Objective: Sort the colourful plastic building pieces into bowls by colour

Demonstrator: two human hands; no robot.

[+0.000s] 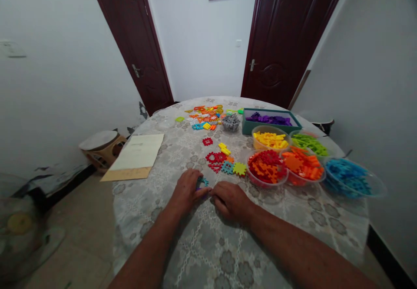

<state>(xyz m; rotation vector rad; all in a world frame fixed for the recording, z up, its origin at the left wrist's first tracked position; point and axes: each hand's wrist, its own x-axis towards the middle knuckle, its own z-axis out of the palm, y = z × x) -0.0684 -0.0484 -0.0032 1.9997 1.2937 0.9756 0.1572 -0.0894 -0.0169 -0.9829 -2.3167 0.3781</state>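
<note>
My left hand [189, 189] is closed around a teal plastic building piece [204, 182] with notched edges, held just above the tablecloth. A bit of purple shows under it by the thumb. My right hand [229, 198] has its fingers curled in a pinch beside the left thumb; what is between them is hidden. Beyond the hands lie red notched pieces [215, 159], a blue square piece [227, 167], a yellow-green square piece [239, 169] and yellow pieces [224, 149]. A lone red square piece [207, 141] sits farther back.
Tubs of red [267, 185], orange [304, 178], yellow [269, 149], green [309, 154] and blue pieces [348, 195] stand at the right. Behind are a box [247, 127] with purple pieces, a grey-filled bowl [230, 126] and a mixed pile [206, 114]. Paper [138, 150] lies left.
</note>
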